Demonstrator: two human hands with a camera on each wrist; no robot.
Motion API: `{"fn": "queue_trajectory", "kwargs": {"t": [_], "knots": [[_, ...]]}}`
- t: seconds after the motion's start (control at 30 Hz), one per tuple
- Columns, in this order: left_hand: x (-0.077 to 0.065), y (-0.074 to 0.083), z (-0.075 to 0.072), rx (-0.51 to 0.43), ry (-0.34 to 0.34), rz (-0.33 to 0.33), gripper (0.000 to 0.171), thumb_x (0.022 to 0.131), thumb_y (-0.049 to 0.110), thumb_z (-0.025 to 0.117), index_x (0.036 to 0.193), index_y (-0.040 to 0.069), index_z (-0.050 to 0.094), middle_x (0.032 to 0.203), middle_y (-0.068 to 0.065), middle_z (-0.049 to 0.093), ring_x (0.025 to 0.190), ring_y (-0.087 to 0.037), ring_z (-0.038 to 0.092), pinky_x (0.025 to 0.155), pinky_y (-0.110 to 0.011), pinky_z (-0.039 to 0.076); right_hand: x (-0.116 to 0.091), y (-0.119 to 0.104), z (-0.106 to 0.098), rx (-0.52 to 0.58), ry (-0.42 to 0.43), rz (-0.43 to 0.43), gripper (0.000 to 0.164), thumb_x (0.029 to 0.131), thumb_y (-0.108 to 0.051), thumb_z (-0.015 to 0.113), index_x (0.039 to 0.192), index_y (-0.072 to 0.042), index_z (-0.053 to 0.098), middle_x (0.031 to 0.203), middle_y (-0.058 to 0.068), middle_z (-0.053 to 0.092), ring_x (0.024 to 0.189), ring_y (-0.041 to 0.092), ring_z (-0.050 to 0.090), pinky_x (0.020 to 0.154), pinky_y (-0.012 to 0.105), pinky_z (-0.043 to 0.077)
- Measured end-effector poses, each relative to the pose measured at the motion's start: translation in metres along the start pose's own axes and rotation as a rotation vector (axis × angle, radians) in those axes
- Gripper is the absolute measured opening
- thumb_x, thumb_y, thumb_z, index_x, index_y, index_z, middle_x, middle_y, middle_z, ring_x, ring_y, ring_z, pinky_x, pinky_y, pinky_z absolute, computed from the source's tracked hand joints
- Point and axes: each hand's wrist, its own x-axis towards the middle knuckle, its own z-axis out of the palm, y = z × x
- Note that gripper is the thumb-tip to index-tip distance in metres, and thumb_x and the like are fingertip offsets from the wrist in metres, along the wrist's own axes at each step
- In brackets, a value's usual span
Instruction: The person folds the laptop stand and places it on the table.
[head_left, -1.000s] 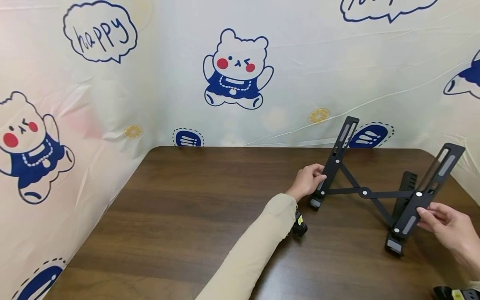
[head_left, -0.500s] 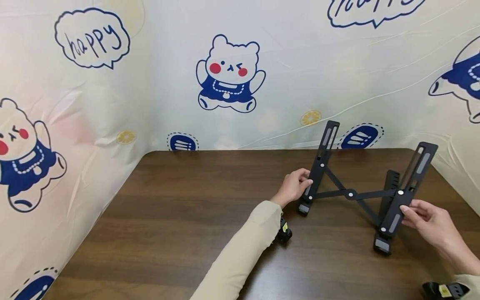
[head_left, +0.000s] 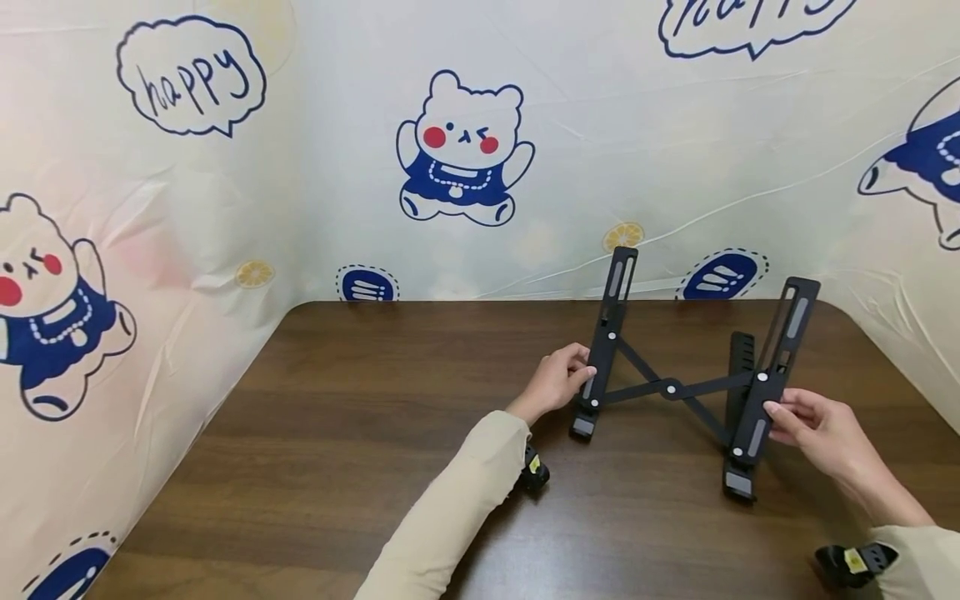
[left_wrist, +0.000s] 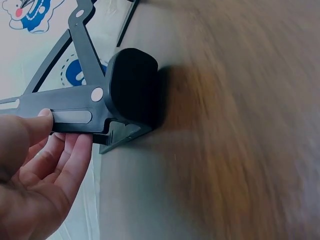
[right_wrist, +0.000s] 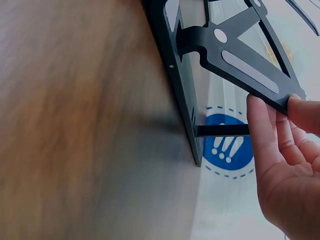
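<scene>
A black folding laptop stand [head_left: 671, 389] stands unfolded on the table, its two slotted side arms tilted up and joined by crossing bars. My left hand [head_left: 553, 379] pinches the lower part of the left arm, thumb on the face over a grey pad and fingers beneath, as the left wrist view shows on the stand [left_wrist: 70, 107]. On the other side, my right hand [head_left: 821, 429] pinches the right arm by its outer edge. In the right wrist view, the thumb and fingers hold the edge of the stand [right_wrist: 240, 70], above its toothed base rail.
The brown wooden table [head_left: 337, 467] extends to the left and front of the stand. Behind it hangs a pale curtain [head_left: 337, 167] printed with cartoon bears. Black wrist cameras [head_left: 534, 471] are strapped below both hands.
Both hands have moved left together with the stand. The stand has turned a little, so its side arms point more straight away. Both grips are kept; the head view has shifted slightly.
</scene>
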Motion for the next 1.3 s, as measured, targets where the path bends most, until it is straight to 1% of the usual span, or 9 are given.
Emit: {"fn": "queue_trajectory", "kwargs": {"t": [0.1,0.17,0.37,0.5,0.7,0.73,0.9,1.1,1.3], "knots": [[-0.006,-0.004,-0.006,0.000,0.006,0.006,0.022,0.089,0.015,0.055,0.108,0.005,0.053,0.085,-0.004,0.065,0.066,-0.009,0.054,0.060,-0.019,0.044,0.005,-0.004,0.006,-0.014,-0.006,-0.014,0.045,0.086,-0.028,0.057,0.108,0.010,0.046,0.081,-0.006,0.059,0.068,0.006,0.062,0.057,0.023,0.051],[-0.011,-0.006,-0.011,-0.002,0.007,0.003,0.022,0.089,0.015,0.054,0.108,0.004,0.053,0.085,-0.005,0.064,0.064,-0.009,0.054,0.060,-0.019,0.044,0.007,-0.013,0.011,-0.026,-0.008,-0.009,0.045,0.086,-0.029,0.057,0.108,0.009,0.047,0.081,-0.005,0.060,0.068,0.005,0.062,0.057,0.023,0.051],[-0.021,-0.015,-0.022,0.005,0.055,0.033,0.020,0.088,0.012,0.055,0.105,0.002,0.053,0.080,-0.006,0.064,0.058,-0.009,0.053,0.057,-0.020,0.043,0.008,-0.061,0.022,-0.020,-0.065,-0.013,0.039,0.090,-0.019,0.052,0.107,0.015,0.046,0.086,0.011,0.059,0.069,0.002,0.059,0.060,0.024,0.051],[-0.026,-0.022,-0.027,0.012,0.085,0.069,0.019,0.088,0.010,0.055,0.103,0.000,0.052,0.079,-0.008,0.065,0.057,-0.010,0.055,0.056,-0.019,0.044,0.009,-0.081,0.029,-0.028,-0.086,-0.026,0.035,0.091,-0.015,0.049,0.106,0.016,0.046,0.086,0.014,0.058,0.069,0.001,0.057,0.062,0.027,0.052],[-0.034,-0.031,-0.036,-0.003,0.110,0.073,0.017,0.087,0.008,0.055,0.101,-0.002,0.051,0.080,-0.010,0.064,0.057,-0.013,0.058,0.055,-0.018,0.046,0.017,-0.088,0.041,0.008,-0.127,-0.023,0.034,0.091,-0.013,0.049,0.106,0.017,0.046,0.086,0.016,0.058,0.070,0.003,0.058,0.064,0.031,0.052],[-0.035,-0.033,-0.039,-0.003,0.113,0.075,0.017,0.087,0.008,0.055,0.101,-0.002,0.051,0.080,-0.011,0.064,0.058,-0.014,0.058,0.055,-0.018,0.046,0.019,-0.087,0.043,0.027,-0.129,-0.012,0.033,0.091,-0.015,0.051,0.105,0.015,0.048,0.085,0.013,0.059,0.070,0.003,0.058,0.064,0.030,0.052],[-0.041,-0.041,-0.052,-0.005,0.118,0.070,0.017,0.087,0.006,0.055,0.100,-0.004,0.051,0.080,-0.012,0.064,0.060,-0.016,0.059,0.055,-0.020,0.047,0.025,-0.094,0.055,0.065,-0.155,-0.008,0.032,0.090,-0.016,0.052,0.104,0.013,0.048,0.086,0.014,0.059,0.073,0.005,0.059,0.067,0.032,0.051],[-0.050,-0.046,-0.064,-0.027,0.116,0.012,0.016,0.088,0.006,0.054,0.101,-0.003,0.050,0.085,-0.013,0.063,0.069,-0.021,0.061,0.057,-0.023,0.050,0.031,-0.106,0.067,0.047,-0.185,-0.030,0.032,0.091,-0.015,0.051,0.106,0.014,0.048,0.088,0.017,0.057,0.074,0.006,0.058,0.067,0.033,0.051],[-0.057,-0.050,-0.072,-0.048,0.123,0.011,0.014,0.088,0.005,0.053,0.099,-0.003,0.050,0.085,-0.015,0.063,0.067,-0.021,0.059,0.057,-0.024,0.050,0.038,-0.109,0.076,0.063,-0.195,-0.045,0.030,0.090,-0.012,0.052,0.105,0.014,0.049,0.087,0.018,0.058,0.073,0.006,0.058,0.068,0.034,0.051]]}}
